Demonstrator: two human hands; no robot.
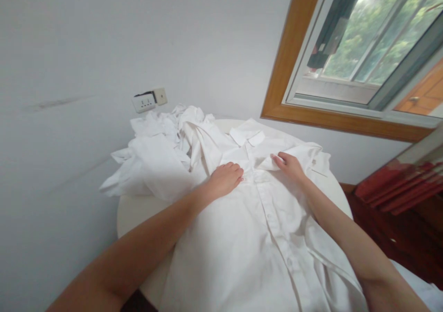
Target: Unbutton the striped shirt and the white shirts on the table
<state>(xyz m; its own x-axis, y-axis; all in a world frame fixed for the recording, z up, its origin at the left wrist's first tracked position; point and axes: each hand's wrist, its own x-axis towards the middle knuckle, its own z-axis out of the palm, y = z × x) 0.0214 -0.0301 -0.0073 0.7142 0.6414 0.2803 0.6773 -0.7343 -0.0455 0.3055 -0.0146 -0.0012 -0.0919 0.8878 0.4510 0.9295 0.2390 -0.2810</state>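
Note:
A white button-up shirt (228, 238) lies front side up, its collar (247, 134) toward the wall and its button strip running down toward me. My left hand (226, 179) rests on the chest of the shirt with its fingers curled into the cloth; the fingertips are partly hidden. Between the thumb and fingers of my right hand (289, 164) is a raised fold of the same shirt, near the shoulder. Some creases cross the cloth between both hands.
A round cream table (138, 215) carries the shirt and a crumpled pile of white clothes (155, 159) at the left. Behind it are a wall with a socket (144, 102) and a wood-framed window (346, 123). A red curtain (398, 187) hangs at the right.

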